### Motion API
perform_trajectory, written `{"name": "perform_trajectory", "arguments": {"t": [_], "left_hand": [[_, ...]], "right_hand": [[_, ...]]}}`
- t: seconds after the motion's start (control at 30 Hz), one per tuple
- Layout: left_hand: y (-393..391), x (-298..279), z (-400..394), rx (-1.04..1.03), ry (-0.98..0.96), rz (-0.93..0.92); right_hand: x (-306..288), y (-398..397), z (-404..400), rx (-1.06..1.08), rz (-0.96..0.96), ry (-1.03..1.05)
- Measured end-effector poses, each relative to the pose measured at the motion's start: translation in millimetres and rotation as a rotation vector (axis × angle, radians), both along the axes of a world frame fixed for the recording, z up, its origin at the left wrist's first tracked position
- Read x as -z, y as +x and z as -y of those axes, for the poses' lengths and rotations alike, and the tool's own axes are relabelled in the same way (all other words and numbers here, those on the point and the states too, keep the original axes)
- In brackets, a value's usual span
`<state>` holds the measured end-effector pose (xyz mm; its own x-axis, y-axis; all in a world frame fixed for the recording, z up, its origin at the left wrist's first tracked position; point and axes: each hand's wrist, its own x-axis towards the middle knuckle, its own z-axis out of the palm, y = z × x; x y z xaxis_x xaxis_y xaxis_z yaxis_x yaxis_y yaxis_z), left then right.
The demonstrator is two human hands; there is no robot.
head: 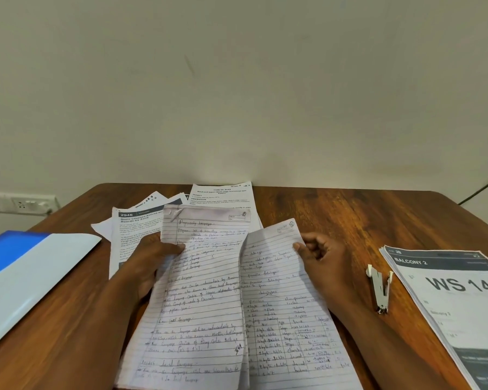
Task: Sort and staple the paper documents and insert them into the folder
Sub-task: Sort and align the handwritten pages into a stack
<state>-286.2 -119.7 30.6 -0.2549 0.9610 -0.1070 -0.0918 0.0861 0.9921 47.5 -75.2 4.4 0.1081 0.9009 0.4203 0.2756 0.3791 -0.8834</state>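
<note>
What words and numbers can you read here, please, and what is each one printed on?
"BALCONY 2" and "WS 14": printed stack on the right.
"2946": printed sheet behind the left hand.
"TASK ID": sheet by the wall; the rest is blurred.
Handwritten pages: mostly too small to read.

left hand [148,258]: bare, with no glove, ring or band in view.
right hand [323,256]: bare as well, no ring or glove showing on the fingers [300,247] or the back of the hand.
left forearm [96,333]: uncovered as far as the lower edge of the view; no sleeve or cuff visible.
right forearm [378,342]: uncovered too, no sleeve, watch or bracelet at the wrist.
</note>
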Motion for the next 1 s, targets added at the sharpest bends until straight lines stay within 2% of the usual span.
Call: {"name": "perform_trajectory", "arguments": {"t": [0.23, 0.37, 0.77, 1.0], "left_hand": [[45, -8, 2, 0.036, 0.118, 0.031], [88, -3, 2, 0.010, 0.086, -0.121], [120, 7, 13, -0.053, 0.240, -0.412], [121, 9, 12, -0.084, 0.258, -0.505]], "right_hand": [[-6, 8, 3, 0.065, -0.159, -0.037], [-7, 11, 2, 0.042, -0.335, -0.094], [-14, 7, 5, -0.089, -0.467, -0.148], [-14, 7, 7, -0.124, -0.469, -0.133]]}}
